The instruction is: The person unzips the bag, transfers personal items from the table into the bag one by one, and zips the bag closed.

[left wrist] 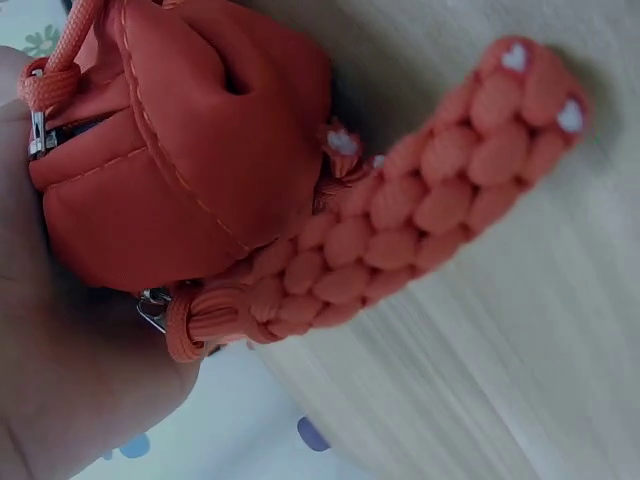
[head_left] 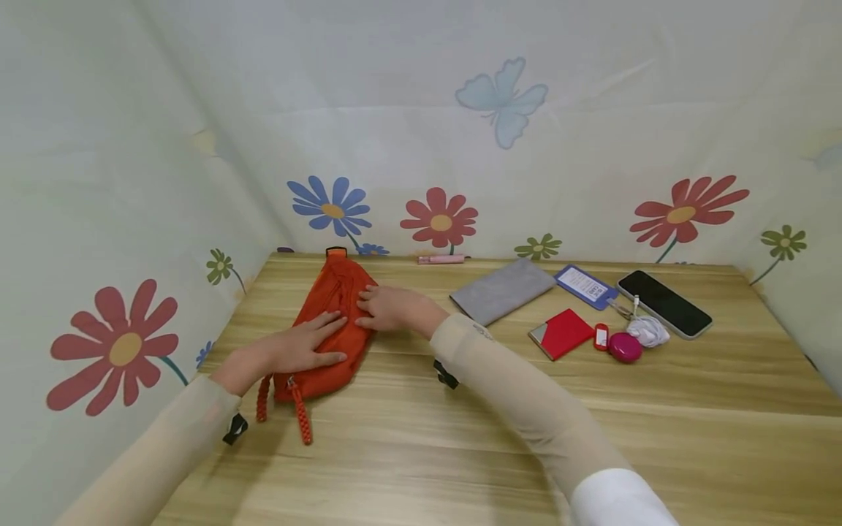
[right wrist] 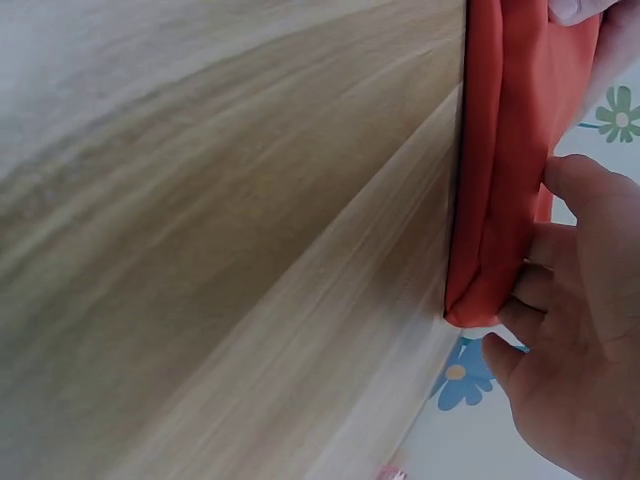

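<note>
An orange-red sling bag (head_left: 351, 351) lies lengthwise on the left part of the wooden table. Across its lower left portion rests my left hand (head_left: 289, 351), fingers spread and thumb extended. My right hand (head_left: 395, 307) touches the bag's upper right side with its fingertips; in the right wrist view that hand (right wrist: 590, 320) is against the bag's side (right wrist: 510, 190), fingers slightly bent. A braided pull (head_left: 301, 416) hangs from the bag's near end, beside a second one. In the left wrist view, one braided pull (left wrist: 400, 210) and a metal zipper slider (left wrist: 38, 135) show close up.
Right of the bag lie a grey flat pouch (head_left: 503, 292), blue card holder (head_left: 585, 286), black-screened phone (head_left: 664, 303), red card case (head_left: 567, 334), small red-and-white item (head_left: 601, 337), magenta round case (head_left: 625, 348) and white cable (head_left: 650, 331). A pink tube (head_left: 441, 259) lies by the back curtain.
</note>
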Demonstrator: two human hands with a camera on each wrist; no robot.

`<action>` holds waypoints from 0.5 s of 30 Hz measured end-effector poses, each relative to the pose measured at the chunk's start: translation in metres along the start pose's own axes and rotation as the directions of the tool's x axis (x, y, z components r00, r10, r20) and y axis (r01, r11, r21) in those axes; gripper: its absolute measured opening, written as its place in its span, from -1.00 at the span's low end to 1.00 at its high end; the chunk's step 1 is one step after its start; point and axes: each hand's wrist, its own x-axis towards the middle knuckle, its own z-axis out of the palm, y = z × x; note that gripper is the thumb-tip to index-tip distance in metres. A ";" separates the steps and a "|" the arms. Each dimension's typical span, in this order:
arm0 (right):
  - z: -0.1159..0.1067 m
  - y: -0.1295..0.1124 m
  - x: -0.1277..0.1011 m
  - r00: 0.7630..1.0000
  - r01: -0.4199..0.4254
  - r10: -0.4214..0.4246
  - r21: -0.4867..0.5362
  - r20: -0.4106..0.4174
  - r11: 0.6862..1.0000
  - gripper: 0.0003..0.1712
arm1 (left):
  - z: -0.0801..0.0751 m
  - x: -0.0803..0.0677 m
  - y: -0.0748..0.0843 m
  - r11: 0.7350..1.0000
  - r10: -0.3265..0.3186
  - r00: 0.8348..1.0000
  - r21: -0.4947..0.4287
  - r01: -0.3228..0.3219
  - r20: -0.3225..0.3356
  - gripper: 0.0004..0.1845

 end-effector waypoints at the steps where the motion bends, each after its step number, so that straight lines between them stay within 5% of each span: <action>1: 0.000 0.000 0.000 1.000 -0.003 0.003 0.013 0.011 1.000 -0.27 | -0.001 -0.001 0.000 1.000 0.010 1.000 0.022 -0.010 0.000 -0.03; 4: 0.000 0.001 0.000 1.000 0.002 -0.003 0.023 0.012 1.000 -0.28 | -0.004 -0.005 0.007 0.993 0.012 0.999 0.117 -0.006 -0.048 -0.09; 6: -0.003 0.003 0.001 0.999 0.031 -0.030 0.022 -0.028 0.999 -0.31 | -0.006 -0.011 0.021 0.983 -0.032 0.992 0.178 0.054 -0.122 -0.14; 10: -0.015 0.012 0.006 0.982 0.126 -0.120 0.035 -0.143 0.991 -0.41 | -0.006 -0.024 0.067 0.943 -0.217 0.935 0.186 0.275 -0.282 -0.15; 12: -0.021 0.018 0.011 0.971 0.180 -0.176 0.006 -0.163 0.984 -0.40 | -0.006 -0.029 0.090 0.925 -0.307 0.906 0.134 0.356 -0.293 -0.12; 15: -0.026 0.025 0.020 0.962 0.240 -0.245 -0.055 -0.120 0.969 -0.37 | -0.003 -0.033 0.112 0.908 -0.389 0.892 0.066 0.413 -0.231 -0.08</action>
